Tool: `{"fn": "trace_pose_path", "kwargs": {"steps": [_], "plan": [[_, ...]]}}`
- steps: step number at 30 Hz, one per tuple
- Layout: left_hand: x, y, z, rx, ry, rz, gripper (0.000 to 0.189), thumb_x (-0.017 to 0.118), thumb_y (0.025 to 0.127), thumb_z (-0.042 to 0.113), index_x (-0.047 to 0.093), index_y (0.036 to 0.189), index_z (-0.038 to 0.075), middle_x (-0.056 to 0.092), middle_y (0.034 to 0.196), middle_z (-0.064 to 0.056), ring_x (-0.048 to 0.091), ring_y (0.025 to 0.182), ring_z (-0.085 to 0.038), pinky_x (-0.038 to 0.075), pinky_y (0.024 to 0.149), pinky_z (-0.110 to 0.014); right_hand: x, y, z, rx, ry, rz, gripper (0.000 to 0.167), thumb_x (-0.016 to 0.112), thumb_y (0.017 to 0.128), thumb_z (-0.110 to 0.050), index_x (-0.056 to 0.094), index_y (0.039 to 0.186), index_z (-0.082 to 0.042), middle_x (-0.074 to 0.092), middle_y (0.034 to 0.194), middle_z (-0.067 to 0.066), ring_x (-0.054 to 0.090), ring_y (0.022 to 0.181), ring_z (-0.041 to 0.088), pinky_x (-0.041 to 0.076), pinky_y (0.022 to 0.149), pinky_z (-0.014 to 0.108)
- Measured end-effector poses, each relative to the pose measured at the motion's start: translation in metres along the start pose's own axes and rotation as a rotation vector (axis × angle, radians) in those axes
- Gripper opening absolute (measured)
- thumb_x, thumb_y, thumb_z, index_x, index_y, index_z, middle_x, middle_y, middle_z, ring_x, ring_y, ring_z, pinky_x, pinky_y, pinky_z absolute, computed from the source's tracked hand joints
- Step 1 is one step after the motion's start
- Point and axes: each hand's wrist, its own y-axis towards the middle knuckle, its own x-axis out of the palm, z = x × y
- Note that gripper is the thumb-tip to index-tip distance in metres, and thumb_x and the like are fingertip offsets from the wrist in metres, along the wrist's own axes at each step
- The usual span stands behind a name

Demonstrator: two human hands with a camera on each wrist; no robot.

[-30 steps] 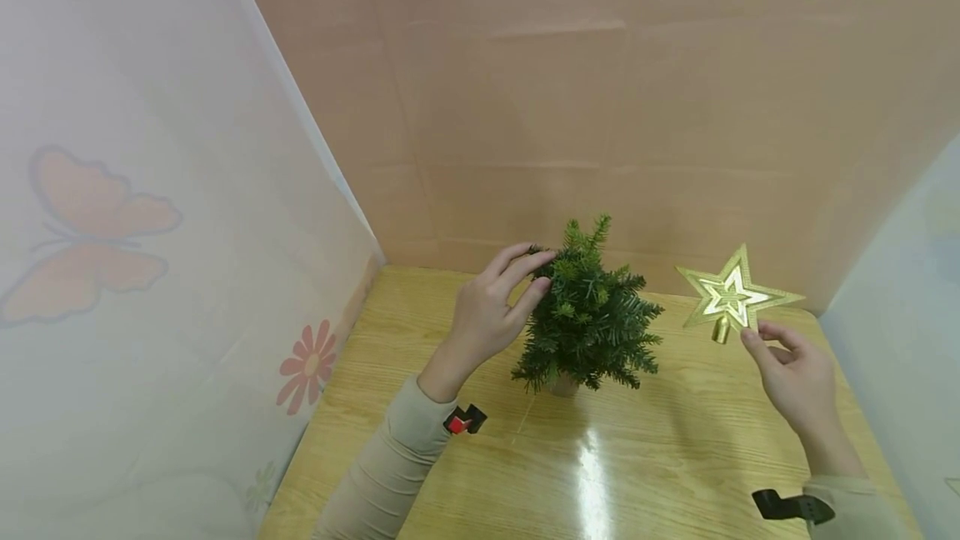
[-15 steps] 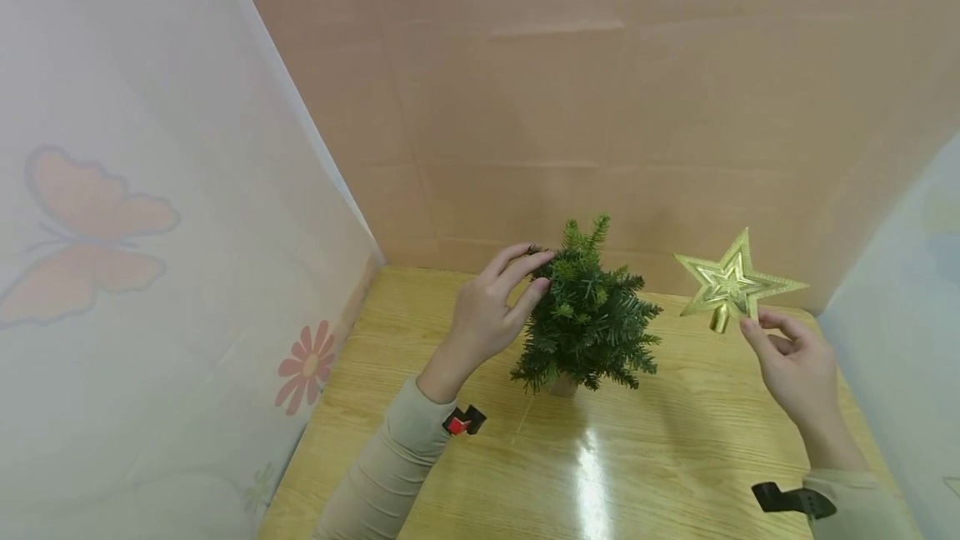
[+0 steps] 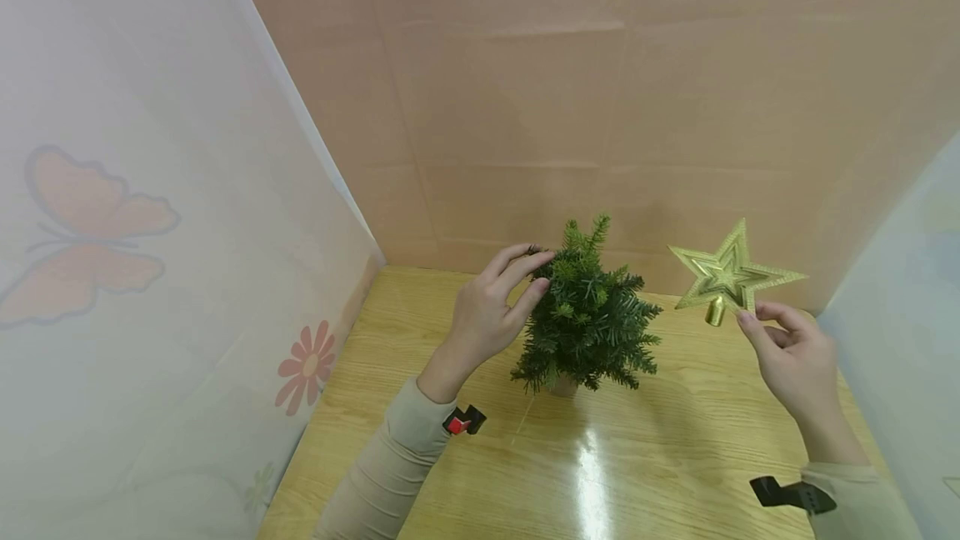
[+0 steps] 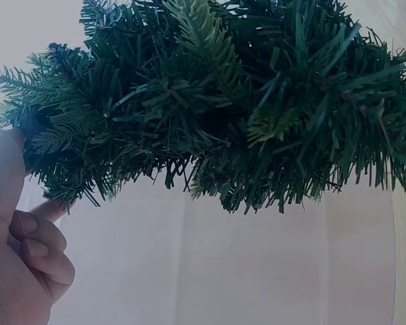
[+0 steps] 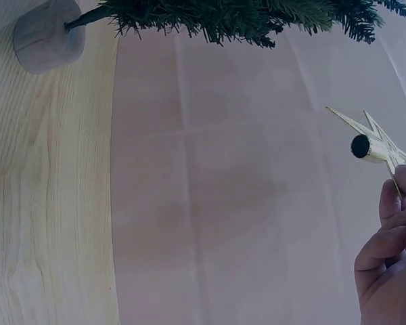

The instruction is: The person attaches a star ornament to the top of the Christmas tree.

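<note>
Our left hand [image 3: 486, 315] pinches the upper foliage of the miniature Christmas tree [image 3: 596, 319] just to its right, probably to steady it. Our right hand [image 3: 801, 365] clamps one lower point of the gold star tree topper [image 3: 725, 275], up and left of it, seemingly keeping the hollow socket [image 3: 716, 312] free.

Wears a long, light tan left sleeve [image 3: 386, 465], snug and full of little folds, with a small, blocky black gadget [image 3: 477, 417] by its end. Has a bright red patch [image 3: 457, 425] on that gadget. Wears a matching right sleeve [image 3: 858, 500] too, with a longer, bent black piece [image 3: 791, 498], square at one tip, near its end.
</note>
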Motion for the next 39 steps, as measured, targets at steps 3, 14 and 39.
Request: {"fn": "trace_pose_path", "kwargs": {"steps": [3,14,39], "plan": [[0.000,0.000,0.000,0.000,0.002,-0.003,0.046,0.042,0.112,0.047,0.067,0.140,0.020,0.062,0.140,-0.011,0.036,0.048,-0.002,0.029,0.043,-0.020,0.001,0.001,-0.002,-0.004,-0.001,-0.004,0.018,0.071,0.099,-0.004,0.070,0.113,0.007,0.060,0.109,-0.018,0.066,0.079,-0.011,0.042,0.045,0.017],[0.001,0.000,-0.001,0.001,0.004,0.003,0.047,0.041,0.112,0.048,0.067,0.140,0.020,0.062,0.139,-0.011,0.034,0.047,-0.001,0.028,0.043,-0.020,0.002,0.006,-0.011,-0.016,0.044,0.010,0.011,0.072,0.097,-0.001,0.072,0.108,0.001,0.069,0.092,-0.025,0.065,0.067,-0.008,0.037,0.040,0.021],[0.001,0.000,-0.001,-0.003,-0.001,0.004,0.048,0.040,0.112,0.049,0.068,0.139,0.019,0.063,0.139,-0.012,0.038,0.048,-0.003,0.029,0.043,-0.020,0.010,0.019,-0.034,-0.090,0.126,0.022,0.016,0.069,0.098,0.001,0.069,0.109,0.013,0.075,0.087,-0.012,0.064,0.058,-0.003,0.031,0.036,0.025]]}}
